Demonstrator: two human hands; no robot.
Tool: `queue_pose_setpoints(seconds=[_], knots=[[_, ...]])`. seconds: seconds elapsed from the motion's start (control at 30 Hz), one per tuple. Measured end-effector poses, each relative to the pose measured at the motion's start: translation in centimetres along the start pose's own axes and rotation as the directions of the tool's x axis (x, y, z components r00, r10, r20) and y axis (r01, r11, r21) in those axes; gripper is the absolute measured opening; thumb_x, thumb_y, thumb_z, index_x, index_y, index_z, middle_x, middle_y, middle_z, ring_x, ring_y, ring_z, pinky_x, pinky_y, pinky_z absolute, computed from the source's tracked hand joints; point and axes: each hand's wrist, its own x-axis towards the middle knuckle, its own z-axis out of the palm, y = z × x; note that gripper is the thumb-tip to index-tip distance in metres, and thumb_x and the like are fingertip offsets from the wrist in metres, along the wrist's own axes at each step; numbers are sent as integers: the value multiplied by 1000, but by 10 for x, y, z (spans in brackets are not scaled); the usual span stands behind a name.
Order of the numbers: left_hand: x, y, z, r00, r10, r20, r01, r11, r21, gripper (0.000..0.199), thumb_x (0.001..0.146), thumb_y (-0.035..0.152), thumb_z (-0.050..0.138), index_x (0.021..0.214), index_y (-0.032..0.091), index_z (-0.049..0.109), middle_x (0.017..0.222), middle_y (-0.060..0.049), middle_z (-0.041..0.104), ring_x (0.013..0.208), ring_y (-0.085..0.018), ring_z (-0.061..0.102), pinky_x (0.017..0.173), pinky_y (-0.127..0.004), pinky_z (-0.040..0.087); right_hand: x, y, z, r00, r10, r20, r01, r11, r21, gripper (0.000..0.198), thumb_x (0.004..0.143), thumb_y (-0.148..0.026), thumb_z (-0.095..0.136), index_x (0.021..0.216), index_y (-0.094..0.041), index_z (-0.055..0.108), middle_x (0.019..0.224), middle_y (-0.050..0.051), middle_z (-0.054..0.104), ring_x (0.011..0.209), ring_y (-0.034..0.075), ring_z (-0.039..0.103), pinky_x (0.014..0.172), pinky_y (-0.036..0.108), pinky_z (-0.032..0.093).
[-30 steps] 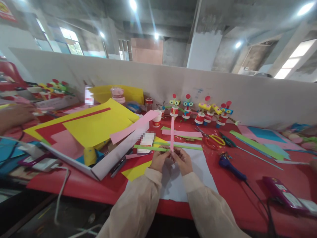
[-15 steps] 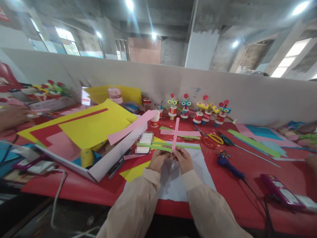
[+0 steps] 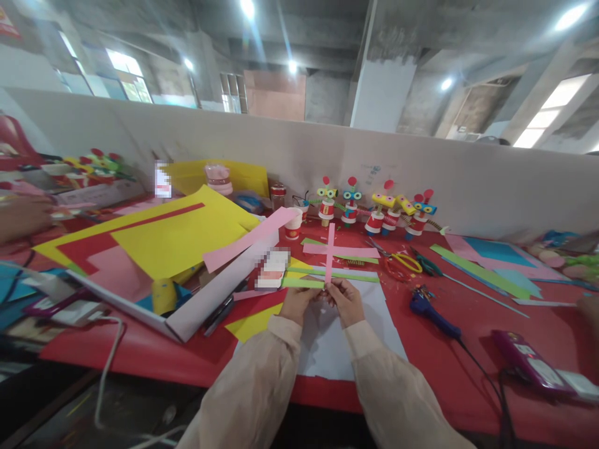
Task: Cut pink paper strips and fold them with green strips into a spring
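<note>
Over a white sheet of paper [image 3: 346, 355], my two hands are close together with fingertips nearly meeting. My left hand [image 3: 298, 304] is closed in a pinch on a green paper strip [image 3: 296, 283], whose free end points left. Between the fingers of my right hand [image 3: 347, 304] is the lower end of a pink paper strip [image 3: 330, 249], which stands away from me. The exact joint of the two strips is hidden by my fingertips. Behind them lie another pink strip [image 3: 360, 252] and a green strip [image 3: 369, 277].
To the left, a white box [image 3: 206, 308] carries yellow, red and pink paper. Several cup figures [image 3: 326, 209] line the partition. On the right are yellow-handled scissors [image 3: 407, 262], pliers [image 3: 427, 263], a blue glue gun [image 3: 435, 317] and a purple device [image 3: 531, 365]. Another person's hand [image 3: 23, 215] shows far left.
The upright pink strip has tilted slightly left at its top. The green strip in my left hand has shifted a little, its free end now right of the blurred patch. Both hands stay almost in place.
</note>
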Motion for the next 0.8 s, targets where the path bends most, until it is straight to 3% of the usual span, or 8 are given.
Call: queue_pose_setpoints(seconds=[0.23, 0.53, 0.8], knots=[[3, 0, -6, 999, -40, 14, 40, 999, 19, 32, 46, 25, 83, 65, 14, 60, 60, 2, 62, 51, -9, 56, 53, -22, 44, 1, 4, -5, 999, -25, 30, 28, 996, -79, 22, 60, -36, 72, 72, -18, 65, 49, -2, 58, 42, 11, 48, 40, 23, 36], [2, 1, -3, 999, -31, -6, 31, 999, 9, 33, 51, 26, 82, 76, 12, 65, 64, -2, 66, 56, -11, 59, 59, -23, 46, -4, -1, 0, 995, -90, 36, 95, 984, -154, 23, 66, -36, 67, 81, -18, 69, 53, -1, 59, 45, 12, 48, 44, 25, 41], [5, -3, -3, 1000, -9, 0, 9, 1000, -17, 31, 53, 26, 81, 77, 12, 67, 67, -4, 66, 57, -13, 59, 59, -27, 48, -6, -3, 4, 995, -86, -58, 75, 982, -172, 20, 69, -38, 65, 70, -19, 65, 53, -1, 59, 47, 13, 48, 45, 26, 41]])
